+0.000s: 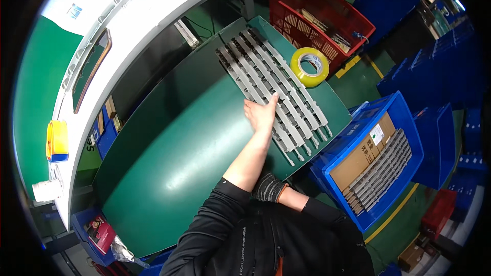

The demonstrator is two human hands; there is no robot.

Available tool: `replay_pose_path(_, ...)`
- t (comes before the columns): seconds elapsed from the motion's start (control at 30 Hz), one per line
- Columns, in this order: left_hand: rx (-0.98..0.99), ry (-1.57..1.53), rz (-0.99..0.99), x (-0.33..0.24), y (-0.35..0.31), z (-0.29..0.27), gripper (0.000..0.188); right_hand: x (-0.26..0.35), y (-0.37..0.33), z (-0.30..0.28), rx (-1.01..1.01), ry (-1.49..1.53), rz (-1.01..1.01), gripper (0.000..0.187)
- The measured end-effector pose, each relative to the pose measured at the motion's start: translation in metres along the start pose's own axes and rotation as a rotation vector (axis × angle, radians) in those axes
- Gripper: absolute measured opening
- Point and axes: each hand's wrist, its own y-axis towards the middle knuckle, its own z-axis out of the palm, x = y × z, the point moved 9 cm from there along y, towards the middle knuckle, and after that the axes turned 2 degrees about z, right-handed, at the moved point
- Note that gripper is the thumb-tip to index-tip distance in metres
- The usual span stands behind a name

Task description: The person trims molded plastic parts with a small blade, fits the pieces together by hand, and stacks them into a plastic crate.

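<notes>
Several long grey notched strips (289,99) lie side by side on the green table (169,143). My bare left hand (261,115) straddles the left strips, its thumb across their top and its fingers bent at their left edge. It appears closed on them. My right hand (269,188), in a dark grey striped glove with an orange cuff, sits at the table's near edge, below my left forearm. Its fingers are partly hidden, so I cannot make out a grip. A roll of yellow tape (310,67) lies right of the strips' far part.
A blue crate (327,166) at the right holds cardboard and more grey strips (384,171). Beyond the table stands a red basket (291,33). A white curved shelf (148,25) runs along the left, bearing a dark phone-like device (92,69) and a yellow roll (57,140).
</notes>
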Motion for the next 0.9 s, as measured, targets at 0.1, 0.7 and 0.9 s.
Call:
replay_pose_path(0.1, -0.075, 0.037, -0.016, -0.002, -0.006, 0.001, 0.105, 0.024, -0.008, -0.061, 0.165, -0.12, -0.146, 0.039)
replay_pose_path(0.7, -0.175, 0.156, 0.015, -0.016, -0.005, -0.001, 0.103, -0.156, 0.02, -0.267, -0.643, -0.021, 0.381, 0.021)
replay_pose_path(0.9, -0.15, 0.138, 0.045, -0.016, 0.001, -0.002, 0.104, -0.196, 0.072, -0.25, -0.188, -0.361, 0.715, 0.06)
